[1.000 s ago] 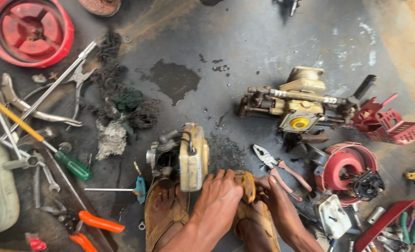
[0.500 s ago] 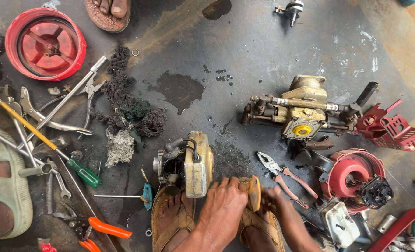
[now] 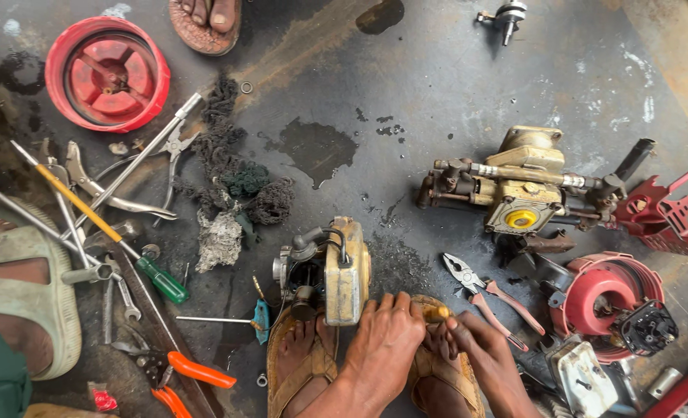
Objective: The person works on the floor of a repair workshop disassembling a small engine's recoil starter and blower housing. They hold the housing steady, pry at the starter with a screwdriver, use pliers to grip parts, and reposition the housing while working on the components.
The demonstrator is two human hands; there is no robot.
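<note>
A small beige-yellow engine (image 3: 332,271) lies on the dark oily floor, against my two feet in brown sandals (image 3: 301,364). My left hand (image 3: 386,337) is curled over the engine's right side, fingers bent down onto it. My right hand (image 3: 475,344) comes in from the lower right. Its fingertips pinch a small yellowish part (image 3: 437,312) just beside my left hand. What lies under my left palm is hidden.
Red-handled pliers (image 3: 487,294) lie right of my hands, with a red starter housing (image 3: 603,298) and a second yellow engine (image 3: 518,186) beyond. Left: rags (image 3: 232,193), a green-handled screwdriver (image 3: 162,282), spanners, orange-handled pliers (image 3: 185,371), a red round cover (image 3: 108,73). Other people's sandalled feet (image 3: 205,19) are near.
The view has tilted up, so everything sits lower in the picture and a foot at the top has come into sight. Both hands stay at the engine's right side.
</note>
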